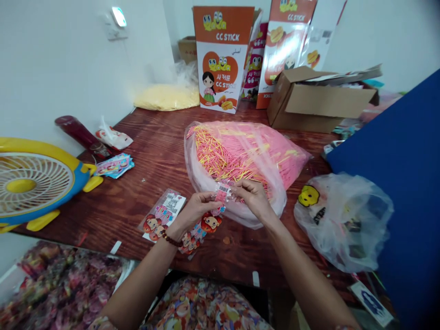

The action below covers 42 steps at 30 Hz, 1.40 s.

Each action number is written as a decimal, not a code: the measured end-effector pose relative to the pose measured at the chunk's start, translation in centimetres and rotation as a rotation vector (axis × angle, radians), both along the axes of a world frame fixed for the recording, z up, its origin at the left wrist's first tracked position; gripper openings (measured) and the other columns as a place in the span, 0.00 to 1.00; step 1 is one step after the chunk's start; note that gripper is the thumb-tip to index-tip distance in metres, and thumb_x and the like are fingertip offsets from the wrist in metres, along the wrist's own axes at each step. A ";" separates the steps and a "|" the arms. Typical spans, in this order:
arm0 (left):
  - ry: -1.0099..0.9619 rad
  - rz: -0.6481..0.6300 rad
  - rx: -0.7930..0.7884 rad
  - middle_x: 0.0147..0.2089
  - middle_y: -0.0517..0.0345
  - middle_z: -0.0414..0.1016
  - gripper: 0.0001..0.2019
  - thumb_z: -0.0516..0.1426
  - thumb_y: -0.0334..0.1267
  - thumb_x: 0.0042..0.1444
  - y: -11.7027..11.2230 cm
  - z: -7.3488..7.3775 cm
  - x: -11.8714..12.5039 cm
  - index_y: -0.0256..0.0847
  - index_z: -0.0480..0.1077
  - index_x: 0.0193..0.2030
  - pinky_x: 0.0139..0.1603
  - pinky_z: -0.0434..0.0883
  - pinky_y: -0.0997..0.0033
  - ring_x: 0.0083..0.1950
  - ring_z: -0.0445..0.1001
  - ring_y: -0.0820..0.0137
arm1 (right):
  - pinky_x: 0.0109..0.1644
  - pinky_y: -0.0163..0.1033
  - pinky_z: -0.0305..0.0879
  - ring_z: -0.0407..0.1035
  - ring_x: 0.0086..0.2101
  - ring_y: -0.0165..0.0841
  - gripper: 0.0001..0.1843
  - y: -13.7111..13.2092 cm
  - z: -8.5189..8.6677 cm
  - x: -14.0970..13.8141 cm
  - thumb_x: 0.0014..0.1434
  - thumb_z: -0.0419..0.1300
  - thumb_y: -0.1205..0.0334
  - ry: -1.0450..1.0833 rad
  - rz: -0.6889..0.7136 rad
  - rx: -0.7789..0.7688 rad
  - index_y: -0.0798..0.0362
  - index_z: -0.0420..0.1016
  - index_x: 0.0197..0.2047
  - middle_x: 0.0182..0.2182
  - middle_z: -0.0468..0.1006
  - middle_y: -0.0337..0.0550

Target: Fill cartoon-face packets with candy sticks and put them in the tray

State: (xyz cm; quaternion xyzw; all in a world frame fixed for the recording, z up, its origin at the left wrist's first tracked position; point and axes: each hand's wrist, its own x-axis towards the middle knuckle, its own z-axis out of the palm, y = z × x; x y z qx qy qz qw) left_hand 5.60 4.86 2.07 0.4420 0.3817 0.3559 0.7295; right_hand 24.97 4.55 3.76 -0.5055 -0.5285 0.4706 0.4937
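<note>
My left hand (196, 208) pinches the left edge of a small clear plastic packet (222, 191) with a barcode and pink printing. My right hand (253, 196) has its thumb and fingers closed on the packet's right edge. Just beyond the packet lies a big open clear bag (235, 217) full of thin pink and yellow sticks (215, 153). Under my left wrist are printed packets with cartoon girls (192, 239), partly hidden by my forearm. More flat printed packets (163, 215) lie to the left of that hand.
On the left stand a yellow and blue fan (37, 178), a dark red bottle (80, 135) and a tissue pack (113, 137). Behind are CC Stick boxes (220, 59) and an open cardboard box (319, 101). A knotted white plastic bag (343, 220) sits right, beside a blue panel (398, 183).
</note>
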 end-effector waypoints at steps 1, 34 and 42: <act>0.013 -0.018 -0.012 0.33 0.58 0.80 0.15 0.71 0.40 0.43 -0.1 0.0 0.0 0.36 0.80 0.37 0.36 0.68 0.75 0.30 0.72 0.75 | 0.28 0.34 0.61 0.66 0.23 0.29 0.11 0.0 -0.2 0.0 0.52 0.66 0.54 0.008 0.004 -0.003 0.52 0.76 0.25 0.20 0.74 0.36; 0.105 0.139 -0.040 0.29 0.58 0.80 0.14 0.71 0.41 0.40 -0.8 -1.1 -1.7 0.36 0.81 0.33 0.33 0.69 0.74 0.28 0.71 0.74 | 0.40 0.37 0.61 0.75 0.45 0.41 0.16 2.6 -5.8 3.8 0.66 0.52 0.59 -1.387 0.328 -0.104 0.57 0.75 0.48 0.45 0.81 0.55; 0.344 0.078 0.068 0.32 0.58 0.78 0.15 0.67 0.46 0.45 -1.3 -2.3 -4.2 0.36 0.79 0.36 0.33 0.67 0.73 0.30 0.71 0.72 | 0.33 0.35 0.53 0.74 0.38 0.36 0.11 2.4 -5.5 4.9 0.63 0.53 0.62 -1.296 0.252 -0.143 0.53 0.75 0.43 0.40 0.82 0.48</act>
